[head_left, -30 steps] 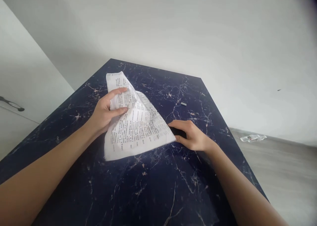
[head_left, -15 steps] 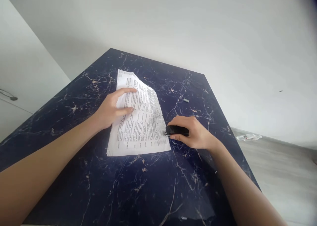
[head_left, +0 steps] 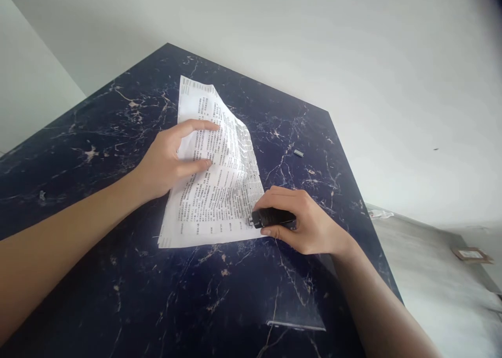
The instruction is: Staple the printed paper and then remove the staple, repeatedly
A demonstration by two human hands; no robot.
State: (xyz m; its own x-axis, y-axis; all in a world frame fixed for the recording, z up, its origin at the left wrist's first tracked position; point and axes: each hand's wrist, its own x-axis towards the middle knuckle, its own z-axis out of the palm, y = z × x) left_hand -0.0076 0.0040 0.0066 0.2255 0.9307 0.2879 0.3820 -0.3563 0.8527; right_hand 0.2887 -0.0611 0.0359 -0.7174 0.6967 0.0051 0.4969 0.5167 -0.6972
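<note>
Printed sheets of paper (head_left: 212, 196), slightly creased and bowed along the right edge, lie on the dark blue marbled table (head_left: 188, 295). My left hand (head_left: 164, 156) grips their left side, thumb and index finger apart on top of the print; its other fingers are hidden. A small black stapler (head_left: 274, 218) is held in my right hand (head_left: 306, 216), between the thumb and the fingers. Its metal front end is over the lower right part of the paper. Beyond that hand lies a short grey strip of staples (head_left: 298, 153).
A pale wall (head_left: 314, 44) runs behind the table. Down on the floor to the right are a clear plastic wrapper (head_left: 380, 214) and a brown package with a white label (head_left: 472, 254). A thin, shiny straight edge (head_left: 296, 326) shows near the table's front.
The stapler in my right hand has shifted left, farther over the paper's lower right part. My left hand keeps its hold on the paper. The camera view has tilted, bringing the brown package into sight.
</note>
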